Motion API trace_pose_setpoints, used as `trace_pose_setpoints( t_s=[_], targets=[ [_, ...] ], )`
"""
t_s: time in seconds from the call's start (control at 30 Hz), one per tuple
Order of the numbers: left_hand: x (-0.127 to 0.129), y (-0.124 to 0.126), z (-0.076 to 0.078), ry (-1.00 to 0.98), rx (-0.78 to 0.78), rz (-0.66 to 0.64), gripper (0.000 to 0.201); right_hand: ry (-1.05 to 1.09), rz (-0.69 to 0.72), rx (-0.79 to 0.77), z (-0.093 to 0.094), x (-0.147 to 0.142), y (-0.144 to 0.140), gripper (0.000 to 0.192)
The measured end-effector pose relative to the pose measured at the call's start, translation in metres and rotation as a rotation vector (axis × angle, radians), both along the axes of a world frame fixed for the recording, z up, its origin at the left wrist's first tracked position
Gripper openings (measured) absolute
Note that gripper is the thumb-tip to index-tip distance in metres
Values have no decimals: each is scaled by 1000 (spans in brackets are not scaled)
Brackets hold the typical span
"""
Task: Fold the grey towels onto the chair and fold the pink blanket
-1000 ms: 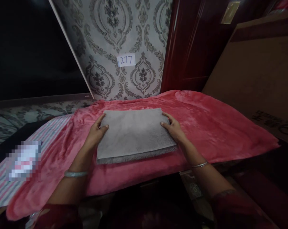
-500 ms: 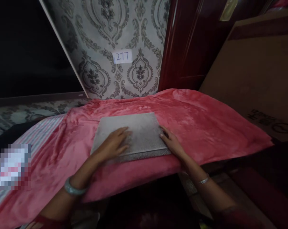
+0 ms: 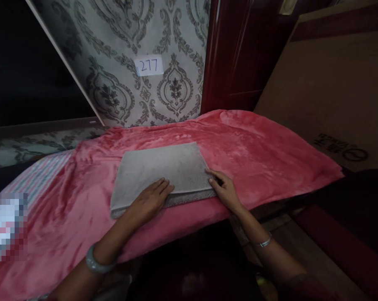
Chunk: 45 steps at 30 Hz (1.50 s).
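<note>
A folded grey mat or thick cloth [image 3: 163, 163], short-piled and flat, lies on a pink plush blanket [image 3: 254, 154]. Its folded layers show along the near edge. My left hand [image 3: 153, 196] rests palm down over that near edge, fingers stretched out on the top surface. At the right edge, my right hand [image 3: 224, 188] touches the mat's side with its thumb and fingertips, thumb apart from the forefinger. What lies under the left palm is hidden.
A dark screen [image 3: 35, 71] stands at the left, before patterned wallpaper with a paper marked 277 [image 3: 149, 65]. A dark red door [image 3: 232, 54] is behind, and a large cardboard box [image 3: 329, 88] leans at the right. Striped cloth [image 3: 47, 171] shows at the left.
My left hand has come down from over the mat's middle onto its near edge. The right hand stays at the right edge. The whole view has shifted slightly.
</note>
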<state>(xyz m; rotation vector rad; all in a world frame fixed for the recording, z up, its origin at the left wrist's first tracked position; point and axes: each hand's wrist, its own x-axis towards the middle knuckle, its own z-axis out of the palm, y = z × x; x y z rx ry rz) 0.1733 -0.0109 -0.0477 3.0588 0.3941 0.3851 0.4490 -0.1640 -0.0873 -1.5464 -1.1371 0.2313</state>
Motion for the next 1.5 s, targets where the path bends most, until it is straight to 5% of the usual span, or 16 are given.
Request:
trace_pose_setpoints(
  t_s=[0.2,0.37,0.53,0.7,0.87,1.27,1.4,1.5],
  targets=[
    [0,-9,-3,-93,22,19,43,54,13,-19,-3,0,1,37],
    [7,-15,28,-66,-73,-8,36,-3,-27,7,-5,0,1,36],
    [35,1,45,-78,-19,229,49,-306,-152,-27,22,1,20,44],
    [61,11,31,38,-6,406,64,-600,-5,-328,57,-21,62,67],
    [62,10,11,101,-5,458,63,-751,190,-561,48,-39,70,69],
    [62,4,14,162,41,491,64,-736,364,-460,32,-45,-8,59],
    [62,3,13,151,65,491,64,-666,477,-418,52,-42,-22,51],
    [61,5,11,135,58,489,67,-641,462,-323,76,-30,5,41]
  ],
)
